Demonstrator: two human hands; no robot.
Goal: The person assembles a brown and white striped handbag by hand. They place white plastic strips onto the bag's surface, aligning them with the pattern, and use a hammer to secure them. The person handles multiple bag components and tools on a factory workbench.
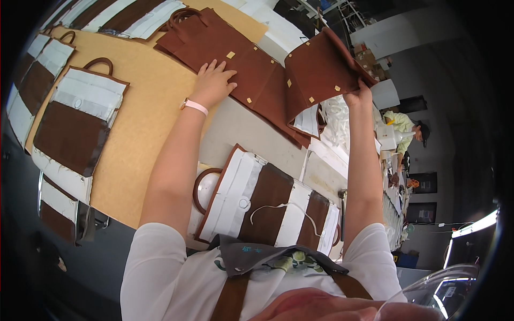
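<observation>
A long reddish-brown leather bag panel (251,69) with handles lies across the work table, several small yellowish tabs dotted over it. My left hand (213,84) rests on its near edge with the fingers spread. At the other end, my right hand (360,96) grips the edge of the panel's raised part (321,67), which stands up from the table at a fold. The thumb and some fingertips are hidden behind the leather. Closer to my body lies another bag panel (273,198), white and dark brown, with a handle and a loose pale strip across it.
More white-and-brown bag panels (75,128) lie on the tan board (144,85) at the left, others at the far left edge. Crumpled white material (336,123) lies behind my right forearm. Another person (404,128) works at a bench on the right.
</observation>
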